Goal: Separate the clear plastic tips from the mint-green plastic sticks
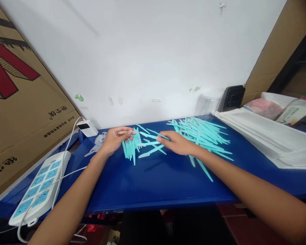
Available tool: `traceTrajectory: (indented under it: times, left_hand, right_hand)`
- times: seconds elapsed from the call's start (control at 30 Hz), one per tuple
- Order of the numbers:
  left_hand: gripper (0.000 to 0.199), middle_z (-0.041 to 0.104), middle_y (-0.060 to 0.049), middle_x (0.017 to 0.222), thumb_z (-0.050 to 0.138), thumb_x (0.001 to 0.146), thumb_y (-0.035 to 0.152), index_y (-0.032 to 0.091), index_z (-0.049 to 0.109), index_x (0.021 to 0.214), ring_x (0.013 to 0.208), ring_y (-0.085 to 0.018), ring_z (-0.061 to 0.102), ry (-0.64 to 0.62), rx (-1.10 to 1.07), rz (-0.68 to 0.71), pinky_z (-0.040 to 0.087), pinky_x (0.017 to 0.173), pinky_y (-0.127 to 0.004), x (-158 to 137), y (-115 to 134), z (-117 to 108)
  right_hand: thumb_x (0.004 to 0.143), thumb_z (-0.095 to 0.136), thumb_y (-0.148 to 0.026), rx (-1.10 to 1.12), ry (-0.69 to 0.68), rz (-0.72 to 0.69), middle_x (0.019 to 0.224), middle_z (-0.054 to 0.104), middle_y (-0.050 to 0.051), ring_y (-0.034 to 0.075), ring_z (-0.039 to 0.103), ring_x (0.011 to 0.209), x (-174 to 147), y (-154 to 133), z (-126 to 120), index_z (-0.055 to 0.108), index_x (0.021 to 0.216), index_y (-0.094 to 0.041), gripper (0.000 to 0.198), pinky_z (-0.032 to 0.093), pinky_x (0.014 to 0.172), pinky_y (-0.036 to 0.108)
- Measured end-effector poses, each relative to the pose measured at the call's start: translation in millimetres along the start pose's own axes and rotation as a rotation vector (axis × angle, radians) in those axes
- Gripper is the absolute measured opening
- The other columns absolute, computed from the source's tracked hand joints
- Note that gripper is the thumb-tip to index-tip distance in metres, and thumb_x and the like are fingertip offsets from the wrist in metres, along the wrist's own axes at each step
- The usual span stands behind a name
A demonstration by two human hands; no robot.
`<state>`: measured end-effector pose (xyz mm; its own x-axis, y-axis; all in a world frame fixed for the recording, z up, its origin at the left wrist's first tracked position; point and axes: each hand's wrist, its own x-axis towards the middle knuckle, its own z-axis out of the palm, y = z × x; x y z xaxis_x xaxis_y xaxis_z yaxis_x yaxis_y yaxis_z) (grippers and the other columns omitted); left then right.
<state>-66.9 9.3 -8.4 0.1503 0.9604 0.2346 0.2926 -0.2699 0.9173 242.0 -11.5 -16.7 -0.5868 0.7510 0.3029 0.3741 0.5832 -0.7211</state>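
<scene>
My right hand is closed on turquoise eyebrow razors, their pale blade ends fanned out toward the left. Several other razors lie crossed beneath them on the blue table. My left hand pinches a small clear plastic cap at its fingertips, close to the blade ends. Below and beside its fingers sits a small row of turquoise razors. A heap of loose clear caps lies left of that hand. Behind my right wrist spreads a large pile of turquoise razors.
A white power strip with cables stands at the left, near a small white device. White packaging sheets are stacked at the right. Against the wall are a clear container and a black object. Cardboard flanks both sides.
</scene>
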Motion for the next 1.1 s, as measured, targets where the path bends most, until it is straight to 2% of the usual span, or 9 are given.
traceTrajectory:
  times: [0.2, 0.43, 0.63, 0.9, 1.1]
  left_hand:
    - [0.046, 0.081, -0.014, 0.089, 0.08, 0.079, 0.059, 0.015, 0.078, 0.091, 0.073, -0.023, 0.073, 0.022, 0.047, -0.009, 0.055, 0.065, -0.031, 1.1, -1.9, 0.1]
    - [0.045, 0.079, -0.011, 0.083, 0.081, 0.077, 0.058, 0.015, 0.078, 0.09, 0.071, -0.02, 0.07, 0.029, 0.029, -0.015, 0.052, 0.065, -0.029, 1.2, -3.5, 5.6]
    - [0.041, 0.073, -0.006, 0.075, 0.08, 0.079, 0.056, 0.015, 0.077, 0.083, 0.068, -0.016, 0.063, 0.043, 0.071, 0.02, 0.048, 0.066, -0.027, -1.0, 0.6, 9.8]
    - [0.039, 0.07, -0.004, 0.07, 0.08, 0.079, 0.055, 0.017, 0.072, 0.072, 0.066, -0.016, 0.061, 0.016, 0.042, 0.004, 0.047, 0.066, -0.028, -8.7, 3.3, 34.6]
    - [0.04, 0.07, -0.005, 0.07, 0.079, 0.08, 0.056, 0.018, 0.072, 0.072, 0.066, -0.017, 0.062, 0.031, 0.05, 0.025, 0.047, 0.065, -0.028, -11.9, 5.1, 39.9]
  right_hand:
    - [0.104, 0.043, -0.052, 0.013, -0.006, 0.003, 0.072, 0.046, -0.002, 0.014, 0.041, 0.065, 0.0, -3.1, -0.2, 0.048, 0.076, -0.021, 0.042, 0.032, 0.063, 0.027]
    - [0.103, 0.044, -0.056, 0.015, -0.038, -0.017, 0.071, 0.043, -0.003, 0.014, 0.041, 0.066, -0.9, -7.9, -0.9, 0.043, 0.074, -0.021, 0.045, 0.032, 0.063, 0.028]
    - [0.104, 0.043, -0.052, -0.005, -0.039, -0.017, 0.071, 0.041, -0.003, 0.014, 0.04, 0.066, -1.9, -9.2, 0.1, 0.041, 0.073, -0.021, 0.043, 0.031, 0.063, 0.028]
    - [0.104, 0.041, -0.05, 0.0, -0.014, -0.027, 0.069, 0.043, -0.002, 0.014, 0.037, 0.064, -1.9, -12.8, 4.8, 0.042, 0.072, -0.021, 0.044, 0.029, 0.061, 0.028]
    - [0.105, 0.041, -0.049, 0.018, -0.02, -0.023, 0.069, 0.041, -0.003, 0.013, 0.036, 0.064, -2.4, -13.1, 5.0, 0.042, 0.073, -0.021, 0.043, 0.029, 0.06, 0.028]
